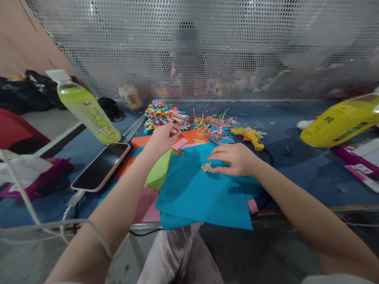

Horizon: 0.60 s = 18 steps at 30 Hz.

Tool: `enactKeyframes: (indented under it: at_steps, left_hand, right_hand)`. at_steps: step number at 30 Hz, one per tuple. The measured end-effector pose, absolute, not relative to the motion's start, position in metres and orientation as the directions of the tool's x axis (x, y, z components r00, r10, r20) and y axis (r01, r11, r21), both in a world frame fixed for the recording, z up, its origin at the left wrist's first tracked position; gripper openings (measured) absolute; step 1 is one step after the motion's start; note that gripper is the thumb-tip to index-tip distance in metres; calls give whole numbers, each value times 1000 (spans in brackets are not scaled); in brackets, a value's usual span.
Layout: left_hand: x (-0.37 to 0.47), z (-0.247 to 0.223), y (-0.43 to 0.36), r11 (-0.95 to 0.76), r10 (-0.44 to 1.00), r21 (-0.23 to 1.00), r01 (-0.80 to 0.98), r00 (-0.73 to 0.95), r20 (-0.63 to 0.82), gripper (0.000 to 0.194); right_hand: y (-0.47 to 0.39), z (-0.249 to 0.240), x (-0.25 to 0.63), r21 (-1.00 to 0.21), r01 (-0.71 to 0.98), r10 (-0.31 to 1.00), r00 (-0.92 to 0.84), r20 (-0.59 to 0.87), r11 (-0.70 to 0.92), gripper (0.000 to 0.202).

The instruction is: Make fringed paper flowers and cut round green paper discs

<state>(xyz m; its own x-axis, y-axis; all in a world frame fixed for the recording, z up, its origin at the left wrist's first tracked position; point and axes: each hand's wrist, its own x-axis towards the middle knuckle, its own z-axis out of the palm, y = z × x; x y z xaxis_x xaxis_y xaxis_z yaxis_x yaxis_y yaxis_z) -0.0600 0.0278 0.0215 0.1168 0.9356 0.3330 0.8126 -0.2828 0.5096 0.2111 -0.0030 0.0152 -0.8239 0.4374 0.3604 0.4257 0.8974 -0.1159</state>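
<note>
My right hand [235, 159] is over a large blue paper sheet [204, 197], with a small pink and green paper flower [207, 167] between the tips of its thumb and index finger. Part of something yellow shows under the palm. My left hand [167, 136] hovers in front of a heap of multicoloured paper pieces [161, 114], its fingers curled together; whatever they may hold is hidden. Below that hand, a pink paper strip [179, 144] lies on orange paper [194, 136]. Scissors [213, 140] lie beyond my right hand, partly covered by it.
A yellow glue gun [248, 136] lies right of loose paper scraps [211, 124]. A phone [102, 167] with a cable and a green drink bottle [85, 106] are at left. A yellow bottle [343, 120] lies tilted at right. A perforated metal panel [133, 51] rises behind the table.
</note>
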Motion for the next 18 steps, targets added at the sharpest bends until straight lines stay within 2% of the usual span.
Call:
enactKeyframes:
  at_steps: [5,9,12,18]
  left_hand:
    - [-59,16,23,-326,942,402,856,260,211,55]
    - [-59,17,23,-465,885,334,820,437,160,48]
    - [-58,20,21,-542,839,273,795,534,109,44]
    - [-55,25,16,-549,830,170,818,558,-7,56]
  right_hand:
    - [1,13,210,-136,467,481,-791,378,874,35]
    - [4,7,206,-108,418,430,-854,292,902,43]
    - [5,3,206,-95,456,465,-854,233,885,43]
    - [8,3,208,-135,457,476,-856,201,879,41]
